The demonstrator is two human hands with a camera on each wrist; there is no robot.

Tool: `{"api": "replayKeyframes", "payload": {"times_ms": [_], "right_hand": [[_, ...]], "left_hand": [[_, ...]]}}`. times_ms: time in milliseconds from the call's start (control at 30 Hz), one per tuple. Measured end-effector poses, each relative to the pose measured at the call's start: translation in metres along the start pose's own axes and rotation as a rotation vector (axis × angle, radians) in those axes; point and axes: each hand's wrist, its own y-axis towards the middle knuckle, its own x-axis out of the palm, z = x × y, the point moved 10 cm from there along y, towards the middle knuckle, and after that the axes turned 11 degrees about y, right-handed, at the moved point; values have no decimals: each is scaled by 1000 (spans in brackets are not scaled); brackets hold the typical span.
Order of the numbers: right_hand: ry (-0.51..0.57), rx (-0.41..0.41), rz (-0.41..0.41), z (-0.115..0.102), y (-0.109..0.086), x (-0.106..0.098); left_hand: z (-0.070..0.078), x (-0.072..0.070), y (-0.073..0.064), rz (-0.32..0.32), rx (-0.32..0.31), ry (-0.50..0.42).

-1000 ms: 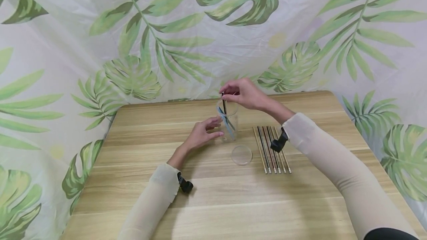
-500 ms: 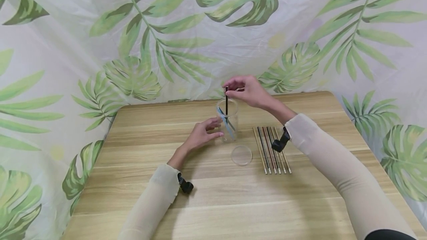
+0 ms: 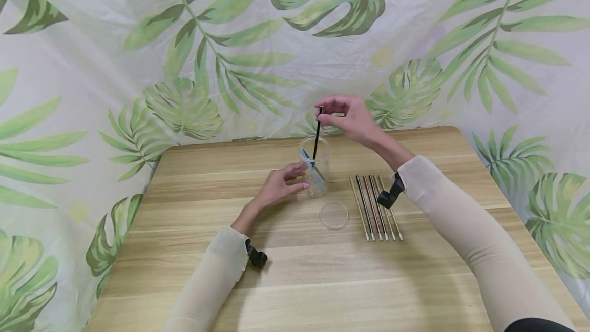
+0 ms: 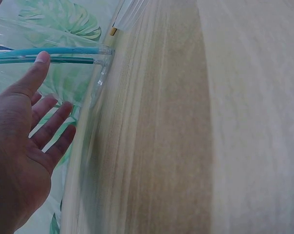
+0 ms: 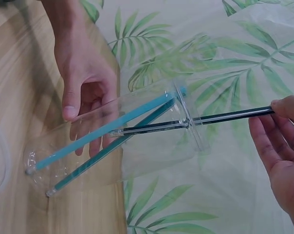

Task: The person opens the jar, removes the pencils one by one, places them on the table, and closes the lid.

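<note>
Between thumb and fingers, my right hand [image 3: 349, 116] pinches the upper end of a black pencil [image 3: 317, 135] with pale stripes. In the right wrist view, the pencil's eraser end reaches through the mouth of a clear plastic jar [image 5: 152, 168] and hangs partway down inside. A light blue pencil [image 5: 103, 129] and a teal pencil [image 5: 88, 168] lean crossed within the jar, eraser ends at its bottom. The jar stands upright on the table. My left hand [image 3: 276, 185] is loosely cupped at its left side, thumb in front and relaxed fingers behind.
A clear round lid [image 3: 334, 215] lies on the wooden table [image 3: 295, 291] in front of the jar. To its right, several pencils [image 3: 369, 209] lie side by side in black, red and natural wood. A leaf-print cloth [image 3: 258, 76] hangs behind the table.
My right hand has moved up and right, drawing the black pencil higher out of the jar. The left hand, jar, and blue and teal pencils stay in place.
</note>
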Motion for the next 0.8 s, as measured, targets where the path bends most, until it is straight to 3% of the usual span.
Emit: {"api": "replayKeyframes", "payload": {"times_ms": [333, 633, 800], "right_hand": [[209, -39, 115, -4, 1, -17], [279, -64, 192, -11, -1, -31], [381, -105, 221, -16, -1, -37]], "left_hand": [[-3, 1, 1, 1, -5, 16], [-34, 10, 6, 8, -18, 25], [-38, 10, 6, 3, -15, 33]]}}
